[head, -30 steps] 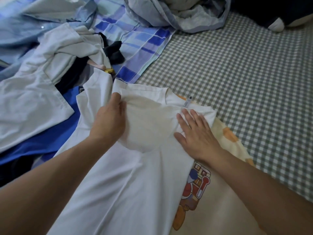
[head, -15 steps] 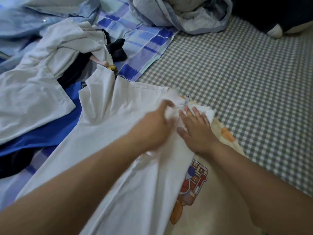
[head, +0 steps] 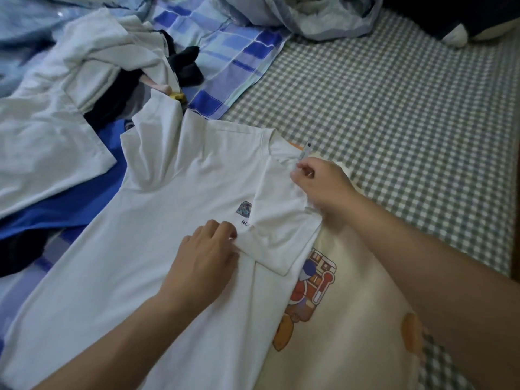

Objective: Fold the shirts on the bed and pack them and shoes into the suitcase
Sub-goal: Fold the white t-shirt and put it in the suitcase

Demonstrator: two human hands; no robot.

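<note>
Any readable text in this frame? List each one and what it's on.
"HC": dark letters under the small chest logo on the white t-shirt; the rest is hidden under the folded sleeve.
Neck tag of the white t-shirt: too small to read.
Cartoon print on the cream shirt: no legible words.

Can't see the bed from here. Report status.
Left hand pinches folded sleeve, right hand pinches shoulder. White shirt flat, one sleeve folded in. Nothing obstructing.

White T-shirt's folded sleeve hides half the chest logo beside the left hand's fingertips; hem leaves frame.
</note>
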